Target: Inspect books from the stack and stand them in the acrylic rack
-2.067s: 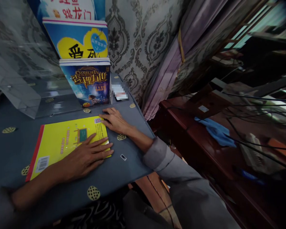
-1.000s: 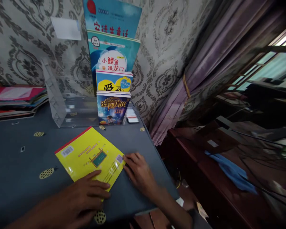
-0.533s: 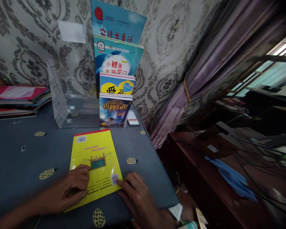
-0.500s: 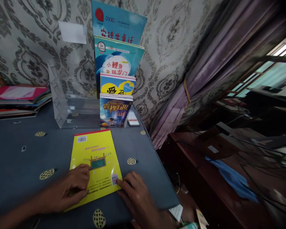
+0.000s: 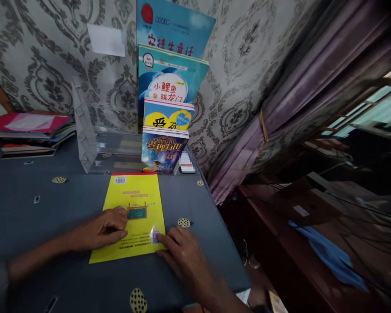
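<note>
Across the middle of the dark blue-grey patterned tabletop (image 5: 68, 204), bare surface spreads left and right of the flat yellow booklet (image 5: 138, 195). Beyond, the clear acrylic rack (image 5: 84, 139) holds upright blue-covered books (image 5: 164, 150), its front edge near the booklet's red edge. The right hand (image 5: 184, 254), loosely bent, fingertips on the near right corner, lies towards the table's right edge; the left hand (image 5: 109, 228), half-curled, rests on the booklet's left side.
</note>
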The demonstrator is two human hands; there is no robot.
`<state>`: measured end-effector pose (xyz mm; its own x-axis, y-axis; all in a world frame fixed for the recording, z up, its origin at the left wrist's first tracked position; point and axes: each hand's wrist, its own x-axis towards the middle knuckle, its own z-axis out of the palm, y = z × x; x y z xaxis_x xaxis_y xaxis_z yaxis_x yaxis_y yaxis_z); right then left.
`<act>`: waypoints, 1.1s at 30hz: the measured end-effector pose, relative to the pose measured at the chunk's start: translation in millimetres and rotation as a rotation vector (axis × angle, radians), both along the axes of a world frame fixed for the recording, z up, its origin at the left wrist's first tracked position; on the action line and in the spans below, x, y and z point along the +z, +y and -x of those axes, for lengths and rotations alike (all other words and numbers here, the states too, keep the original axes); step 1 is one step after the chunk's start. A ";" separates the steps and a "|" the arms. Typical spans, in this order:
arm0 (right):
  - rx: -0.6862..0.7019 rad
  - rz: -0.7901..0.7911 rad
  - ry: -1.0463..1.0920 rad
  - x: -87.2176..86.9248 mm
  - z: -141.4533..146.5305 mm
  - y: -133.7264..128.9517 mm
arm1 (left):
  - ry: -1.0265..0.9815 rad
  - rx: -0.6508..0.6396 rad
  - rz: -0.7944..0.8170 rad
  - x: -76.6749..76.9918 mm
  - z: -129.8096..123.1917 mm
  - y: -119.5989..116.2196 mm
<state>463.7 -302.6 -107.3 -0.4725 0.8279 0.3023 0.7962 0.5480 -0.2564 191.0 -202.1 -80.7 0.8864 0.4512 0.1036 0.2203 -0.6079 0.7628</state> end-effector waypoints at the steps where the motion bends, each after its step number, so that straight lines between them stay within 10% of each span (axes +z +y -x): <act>1: 0.016 0.015 0.003 2.3 -1.2 1.8 | -0.003 0.006 -0.005 -0.1 -0.4 0.3; 12: 0.050 0.133 -0.080 29.5 9.5 63.0 | 0.226 0.697 -0.556 -49.9 46.3 58.3; 33: 0.007 0.094 0.039 8.6 17.6 92.8 | 0.342 0.330 -0.710 -32.5 -55.9 112.3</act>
